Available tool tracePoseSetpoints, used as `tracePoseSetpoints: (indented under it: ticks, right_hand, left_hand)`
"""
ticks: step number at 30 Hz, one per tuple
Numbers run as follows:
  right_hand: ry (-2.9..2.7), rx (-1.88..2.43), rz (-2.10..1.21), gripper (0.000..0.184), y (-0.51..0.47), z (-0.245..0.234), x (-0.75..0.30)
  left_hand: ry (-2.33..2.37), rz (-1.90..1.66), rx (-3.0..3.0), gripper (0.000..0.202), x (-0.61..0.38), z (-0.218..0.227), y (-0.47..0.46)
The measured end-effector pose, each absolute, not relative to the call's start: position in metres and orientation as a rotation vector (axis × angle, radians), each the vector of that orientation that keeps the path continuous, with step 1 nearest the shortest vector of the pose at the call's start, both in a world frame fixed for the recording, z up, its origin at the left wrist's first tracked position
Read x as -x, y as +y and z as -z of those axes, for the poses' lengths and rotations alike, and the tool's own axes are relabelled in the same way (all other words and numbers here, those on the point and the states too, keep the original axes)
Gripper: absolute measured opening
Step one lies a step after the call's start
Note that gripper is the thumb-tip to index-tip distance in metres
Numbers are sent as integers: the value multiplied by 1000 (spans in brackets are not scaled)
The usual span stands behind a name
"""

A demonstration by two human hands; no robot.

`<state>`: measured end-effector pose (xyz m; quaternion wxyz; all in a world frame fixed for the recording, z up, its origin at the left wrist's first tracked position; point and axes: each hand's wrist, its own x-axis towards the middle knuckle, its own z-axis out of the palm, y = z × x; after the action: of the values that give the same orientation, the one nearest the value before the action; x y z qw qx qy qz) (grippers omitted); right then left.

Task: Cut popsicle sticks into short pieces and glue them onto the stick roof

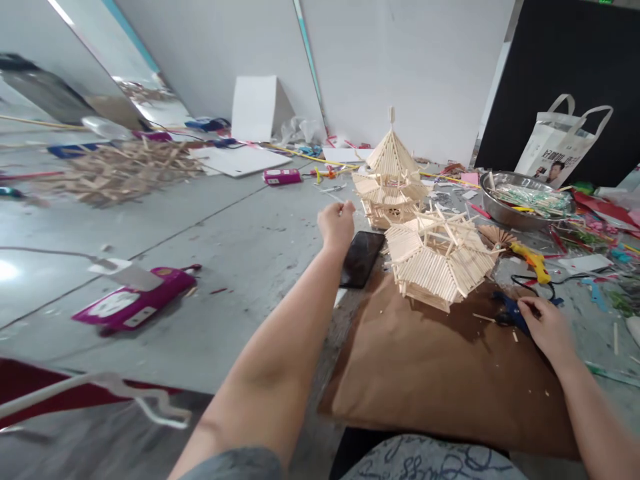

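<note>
My left hand (336, 225) reaches over the table beside a black phone (363, 259), its fingers closed in a pinch. A thin pale sliver shows just beyond the fingertips; whether it is held I cannot tell. On the right, my right hand (546, 327) has its fingers closed on blue-handled pliers (515, 312), which lie low over a brown board (425, 373). Between the hands stands a six-sided roof model of thin wooden sticks (435, 260), open at its top. Behind it rises a taller stick pavilion (393, 180) with a pointed roof.
A yellow glue gun (533, 261) and a metal bowl of sticks (525, 217) are at the right, amid scraps. A purple power strip with a white plug (137, 300) lies left. Farther back are a stick pile (130, 170), a purple box (281, 176) and a white bag (557, 147).
</note>
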<state>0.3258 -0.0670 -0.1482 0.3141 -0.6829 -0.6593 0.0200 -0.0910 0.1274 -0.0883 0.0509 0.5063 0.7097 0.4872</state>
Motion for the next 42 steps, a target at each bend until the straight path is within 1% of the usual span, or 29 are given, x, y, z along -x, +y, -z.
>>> tracePoseSetpoints:
  ticks: [4,7,11,15,18,22,27,31,36,39,42]
  right_hand:
    - [-1793,1792,41,40,-68,145,-322]
    - [-1852,1797,89,43,-67,143,-319]
    - [-1848,1758,144,38,-66,143,-317]
    - [-1877,1711,176,30,-64,146,-314]
    - [-1908,1695,187,28,-63,146,-312]
    - [-1949,1683,201,27,-63,146,-310]
    - [-1964,1677,230,28,-62,147,-313]
    - [-1966,1684,241,27,-60,149,-314]
    - [-1966,1684,240,27,-60,149,-312]
    - [-1954,1660,242,27,-61,148,-310]
    - [-1958,1641,248,27,-62,146,-309]
  left_hand:
    - [2025,-1757,-1464,38,75,82,93]
    - [1992,-1854,-1392,42,58,80,63]
    - [1926,-1916,-1377,40,33,89,26]
    - [1823,-1937,-1297,28,12,113,5]
    - [1723,-1881,-1366,20,-1,132,-2]
    - [1594,-1779,-1477,17,-10,143,-4]
    - [1603,-1705,-1445,23,-9,145,2]
    - [1610,-1572,-1500,24,-9,148,6]
    - [1649,-1312,-1641,12,-12,146,5]
    - [1653,-1261,-1663,8,-13,143,1]
    - [1609,-1279,-1630,10,-12,140,-2]
